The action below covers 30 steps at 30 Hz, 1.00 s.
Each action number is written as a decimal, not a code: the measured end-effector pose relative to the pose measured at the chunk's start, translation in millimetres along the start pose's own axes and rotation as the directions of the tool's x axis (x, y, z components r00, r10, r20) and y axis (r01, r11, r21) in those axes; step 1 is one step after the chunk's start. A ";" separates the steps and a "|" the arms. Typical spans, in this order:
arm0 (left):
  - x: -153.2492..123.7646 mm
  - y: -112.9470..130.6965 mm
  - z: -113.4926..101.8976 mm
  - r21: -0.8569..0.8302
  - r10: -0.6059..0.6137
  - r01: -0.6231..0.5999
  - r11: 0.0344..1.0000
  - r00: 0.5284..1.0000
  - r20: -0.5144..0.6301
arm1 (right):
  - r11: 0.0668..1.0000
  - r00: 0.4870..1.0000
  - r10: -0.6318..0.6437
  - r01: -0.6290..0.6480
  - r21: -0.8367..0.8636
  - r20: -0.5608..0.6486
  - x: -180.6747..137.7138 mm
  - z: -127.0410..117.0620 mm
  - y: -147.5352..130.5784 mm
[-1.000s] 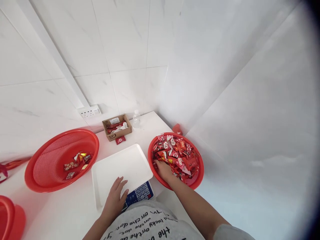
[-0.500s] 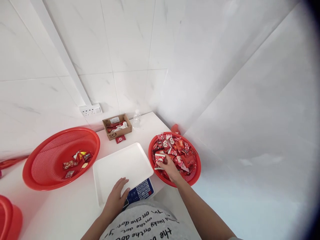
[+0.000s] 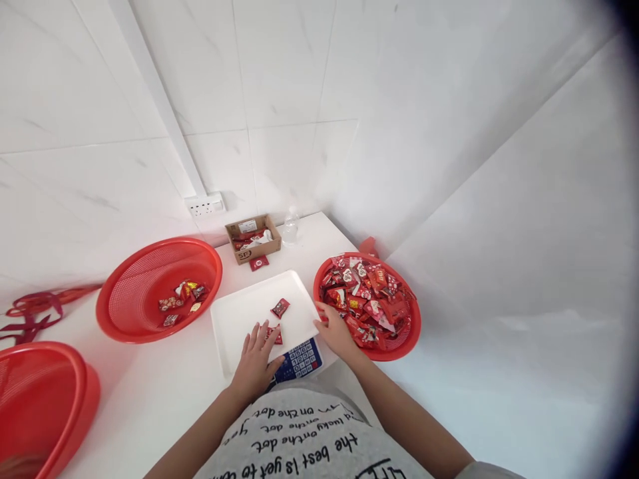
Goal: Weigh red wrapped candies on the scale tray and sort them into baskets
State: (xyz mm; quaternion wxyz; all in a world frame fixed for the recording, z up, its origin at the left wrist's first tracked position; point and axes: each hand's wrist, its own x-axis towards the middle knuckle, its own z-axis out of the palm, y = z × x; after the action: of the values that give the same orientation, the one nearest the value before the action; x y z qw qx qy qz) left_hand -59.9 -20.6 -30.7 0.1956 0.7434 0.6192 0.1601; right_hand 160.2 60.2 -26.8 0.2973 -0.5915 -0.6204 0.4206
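Note:
My left hand (image 3: 255, 362) lies over the white tray (image 3: 239, 309) with its fingers spread, the fingertips at a small red wrapped packet (image 3: 277, 336) they partly cover. Another red packet (image 3: 280, 307) rests farther back on the tray. Between the tray's right edge and the right red basket (image 3: 417, 319) is my right hand (image 3: 337, 332), thumb and forefinger apart, with nothing visible in it. Red and pink packets (image 3: 367, 303) fill that basket. Under the tray shows the blue keypad (image 3: 304, 359) of a scale.
A red basket (image 3: 112, 293) with several packets stands left of the tray. Another red basket (image 3: 74, 372) is at the lower left, near red ribbon (image 3: 34, 322). Behind are a cardboard box (image 3: 254, 253), a red packet (image 3: 259, 263) and a clear bottle (image 3: 290, 229).
Two red packets now lie on the tray, which was bare before. My right hand has let go of its packet and moved from the basket toward the tray's edge. The view has shifted left.

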 end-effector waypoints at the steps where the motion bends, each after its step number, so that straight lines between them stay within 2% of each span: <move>1: 1.9 0.1 0.4 0.037 0.014 -0.015 0.999 0.999 0.033 | 0.997 0.999 -0.013 0.010 -0.072 -0.039 -0.3 -8.3 7.6; 3: 6.9 -0.4 1.0 0.087 0.032 -0.041 0.995 0.994 0.104 | 0.973 0.997 -0.025 0.006 -0.232 -0.078 -1.3 -24.8 23.4; 5: 12.3 -2.8 2.4 0.114 0.033 -0.051 0.992 0.987 0.155 | 0.937 0.996 0.051 -0.074 -0.343 -0.076 -2.9 -38.7 37.9; 9: 22.0 -10.3 6.5 0.166 -0.015 -0.007 0.986 0.991 0.130 | 0.843 0.973 0.229 -0.202 -0.499 -0.006 -5.8 -51.6 54.0; 12: 31.0 -10.1 6.6 0.218 -0.027 0.015 0.976 0.998 0.055 | 0.812 0.969 0.247 -0.194 -0.550 0.023 -3.3 -51.2 53.1; 15: 45.1 -3.3 4.0 0.257 0.025 -0.021 0.966 1.000 -0.011 | 0.784 0.963 0.259 -0.165 -0.598 0.073 2.6 -50.1 49.3; 17: 55.9 1.6 3.1 0.279 0.076 -0.075 0.957 0.997 0.009 | 0.744 0.955 0.285 -0.167 -0.647 0.081 6.9 -50.0 48.5; 19: 65.1 4.3 3.8 0.304 0.085 -0.105 0.947 0.993 0.079 | 0.693 0.944 0.320 -0.178 -0.698 0.078 11.1 -49.7 48.8; 21: 70.2 4.6 5.8 0.337 0.055 -0.101 0.936 0.988 0.143 | 0.641 0.931 0.358 -0.189 -0.744 0.073 15.3 -48.4 48.8; 24: 69.2 2.9 8.0 0.379 0.007 -0.070 0.923 0.986 0.167 | 0.583 0.921 0.385 -0.194 -0.789 0.059 20.7 -45.3 47.0; 27: 61.9 1.6 7.3 0.403 -0.028 -0.039 0.914 0.987 0.158 | 0.572 0.925 0.379 -0.200 -0.796 0.040 22.6 -43.0 44.8; 30: 53.5 0.8 5.9 0.428 -0.059 -0.006 0.904 0.989 0.138 | 0.614 0.947 0.322 -0.205 -0.762 0.004 20.6 -42.7 45.7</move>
State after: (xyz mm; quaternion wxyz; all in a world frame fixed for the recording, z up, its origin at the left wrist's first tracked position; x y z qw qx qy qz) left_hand -46.7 31.4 -35.7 0.0756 0.7695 0.6331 -0.0375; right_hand 216.7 85.3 -49.4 -0.0844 -0.7145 -0.6635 0.2052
